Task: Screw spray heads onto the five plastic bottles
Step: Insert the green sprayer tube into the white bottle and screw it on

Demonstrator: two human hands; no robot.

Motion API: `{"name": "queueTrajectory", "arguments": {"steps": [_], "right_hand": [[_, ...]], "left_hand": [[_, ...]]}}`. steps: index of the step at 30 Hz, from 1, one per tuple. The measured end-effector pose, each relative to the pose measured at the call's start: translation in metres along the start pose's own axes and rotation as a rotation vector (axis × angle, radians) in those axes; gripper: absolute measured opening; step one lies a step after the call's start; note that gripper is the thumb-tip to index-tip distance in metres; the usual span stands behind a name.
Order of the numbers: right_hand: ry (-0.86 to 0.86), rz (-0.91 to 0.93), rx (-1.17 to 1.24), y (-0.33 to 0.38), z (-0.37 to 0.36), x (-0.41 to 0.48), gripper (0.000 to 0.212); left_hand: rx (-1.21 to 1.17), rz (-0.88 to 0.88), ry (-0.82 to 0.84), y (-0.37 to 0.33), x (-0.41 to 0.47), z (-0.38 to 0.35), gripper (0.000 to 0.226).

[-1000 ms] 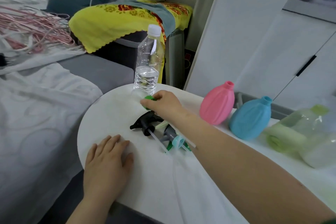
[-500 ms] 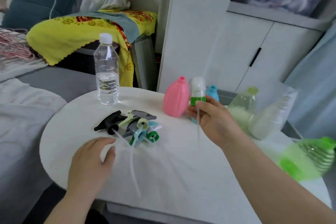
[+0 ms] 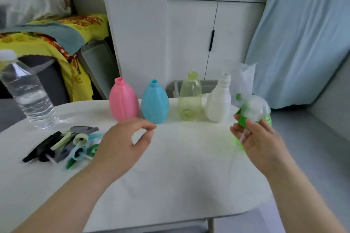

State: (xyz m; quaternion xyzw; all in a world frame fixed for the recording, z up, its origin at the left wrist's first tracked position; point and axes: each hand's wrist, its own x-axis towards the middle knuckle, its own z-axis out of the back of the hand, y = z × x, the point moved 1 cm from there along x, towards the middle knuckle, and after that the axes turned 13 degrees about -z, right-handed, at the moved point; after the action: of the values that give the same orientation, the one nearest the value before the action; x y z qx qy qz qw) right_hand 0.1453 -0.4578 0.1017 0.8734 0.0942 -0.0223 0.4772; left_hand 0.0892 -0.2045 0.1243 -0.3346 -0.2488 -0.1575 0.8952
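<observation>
Four uncapped bottles stand in a row at the back of the white table (image 3: 170,185): pink bottle (image 3: 123,100), blue bottle (image 3: 155,102), pale yellow-green bottle (image 3: 189,100) and white bottle (image 3: 218,100). A clear green bottle (image 3: 267,117) sits at the right edge, mostly hidden. My right hand (image 3: 259,142) pinches a white spray head with a green collar (image 3: 246,113) in front of that green bottle, its tube hanging by my fingers. My left hand (image 3: 123,142) hovers over the table's middle, fingers loosely curled, holding nothing. Several loose spray heads (image 3: 72,143) lie in a pile to its left.
A clear water bottle (image 3: 28,96) with a white cap stands at the table's far left. White cupboard doors (image 3: 208,43) are behind the bottles, a pale blue cloth (image 3: 303,43) hangs at the right, and a yellow blanket (image 3: 47,39) lies at the back left.
My right hand carried the white and green spray head to the right, up to the green bottle. My left hand lifted off the table and moved toward the middle. The view swung right.
</observation>
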Motion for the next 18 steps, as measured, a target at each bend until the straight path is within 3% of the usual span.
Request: {"name": "queueTrajectory", "arguments": {"steps": [6,11,17,18], "right_hand": [[0.038,0.001,0.102,-0.005,0.046,0.001,0.021],[0.037,0.028,0.189,-0.003,0.074,0.016,0.017],[0.107,0.050,0.119,-0.002,0.082,0.025,0.014],[0.124,0.057,0.122,-0.001,0.084,0.025,0.025]], "left_hand": [[-0.201,-0.068,0.087,-0.044,0.096,-0.079,0.023],[-0.158,0.028,0.034,-0.050,0.166,-0.127,0.046],[0.027,0.131,0.074,-0.042,0.189,-0.167,0.060],[0.007,0.147,0.077,-0.040,0.190,-0.170,0.061]]}}
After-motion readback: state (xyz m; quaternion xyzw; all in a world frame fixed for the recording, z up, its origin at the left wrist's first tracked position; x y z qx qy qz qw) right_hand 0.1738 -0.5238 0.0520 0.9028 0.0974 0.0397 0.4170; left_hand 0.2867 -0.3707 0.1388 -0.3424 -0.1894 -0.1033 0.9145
